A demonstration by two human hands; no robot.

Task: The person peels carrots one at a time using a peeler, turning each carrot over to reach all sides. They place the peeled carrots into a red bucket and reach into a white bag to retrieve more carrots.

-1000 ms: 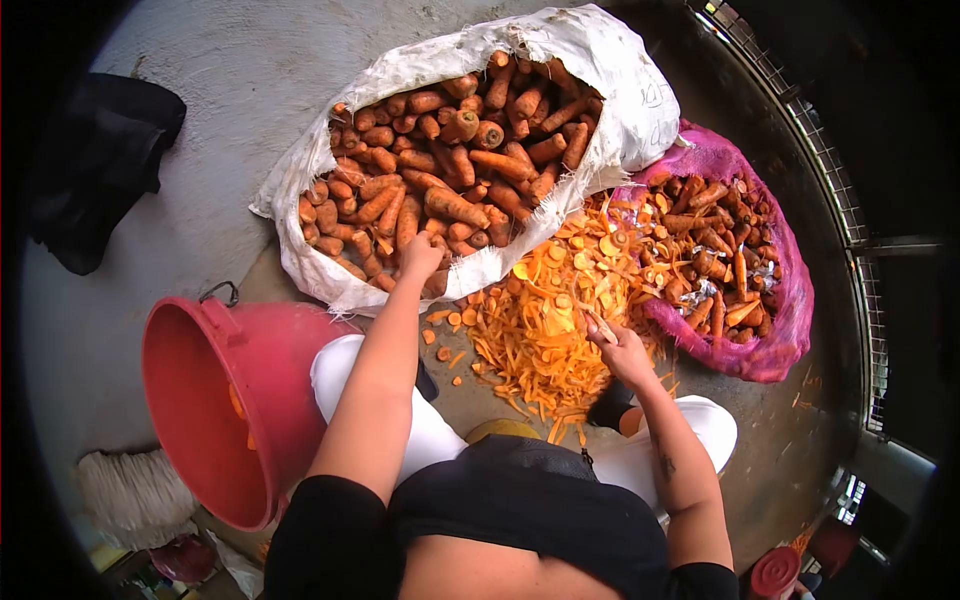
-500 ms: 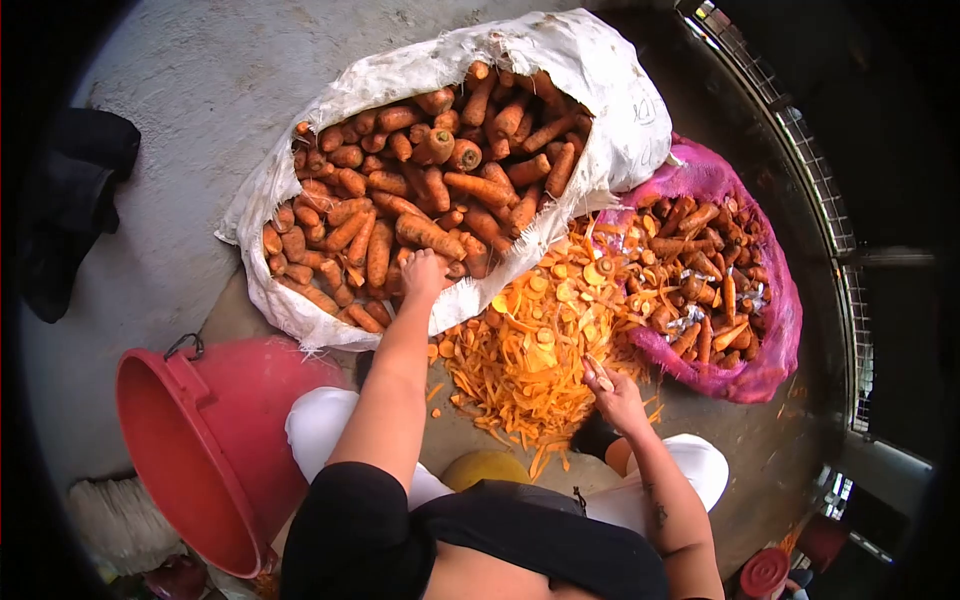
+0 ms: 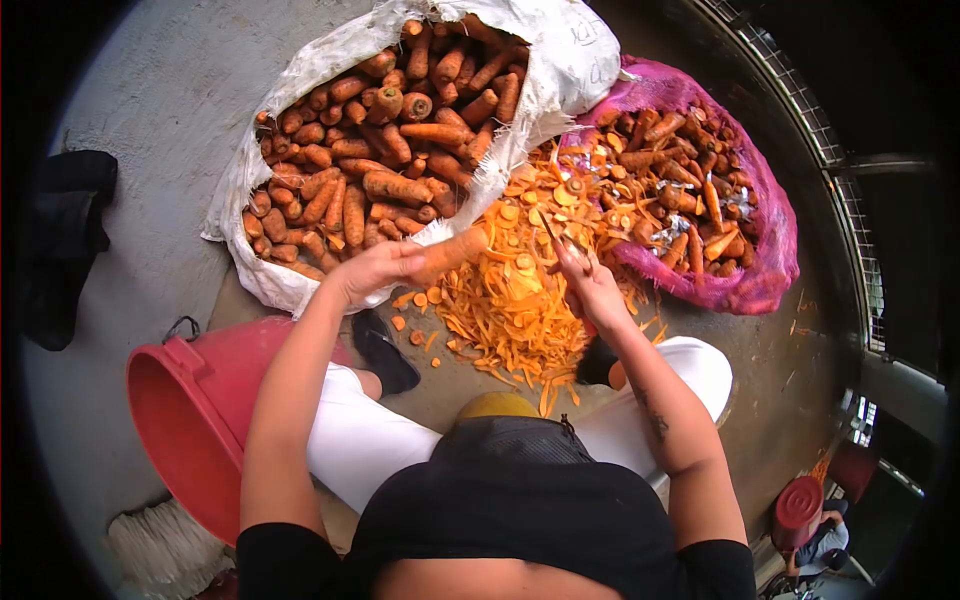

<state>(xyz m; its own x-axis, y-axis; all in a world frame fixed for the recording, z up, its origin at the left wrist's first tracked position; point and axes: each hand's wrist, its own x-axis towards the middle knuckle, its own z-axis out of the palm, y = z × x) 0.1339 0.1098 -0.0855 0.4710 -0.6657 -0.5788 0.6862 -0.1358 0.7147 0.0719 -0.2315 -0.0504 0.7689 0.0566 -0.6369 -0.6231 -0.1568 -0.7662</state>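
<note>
Carrot (image 3: 448, 255) now in left hand (image 3: 375, 270), out of white sack (image 3: 560, 60).

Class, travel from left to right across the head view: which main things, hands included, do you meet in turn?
Black item → red bucket → left hand → held carrot → right hand → pink sack.

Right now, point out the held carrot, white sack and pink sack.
Held carrot (image 3: 450, 254): head view, middle of its exposed length.
White sack (image 3: 560, 80): head view, outer wall, image right of its opening.
Pink sack (image 3: 778, 230): head view, wall at image right.
</note>
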